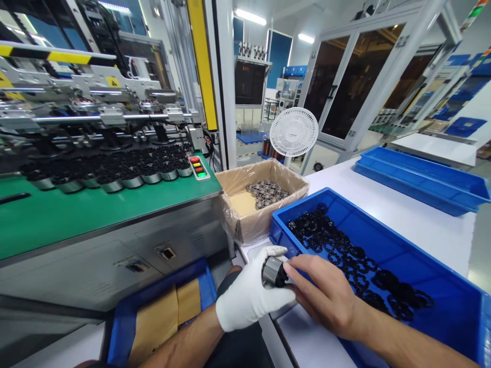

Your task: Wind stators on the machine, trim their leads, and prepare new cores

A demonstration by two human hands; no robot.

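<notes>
My left hand point(249, 294), in a white glove, is closed around a small cylindrical motor part point(273, 272) with a metal body and a black end. My bare right hand point(326, 294) pinches the black end of that same part from the right. Both hands hover at the near left corner of a blue tray point(452, 301) that holds several black plastic ring pieces point(345, 250). Beyond the tray stands a cardboard box point(245, 225) lined with plastic, with several dark motor cores point(266, 193) in it.
To the left is a green machine bed point(76, 214) carrying rows of metal cylinders with black tops point(115, 176), plus a button panel point(199, 167). A white fan point(293, 132) stands behind the box. Empty blue trays point(422, 179) lie on the white table point(414, 220). A blue bin with cardboard point(161, 317) sits low left.
</notes>
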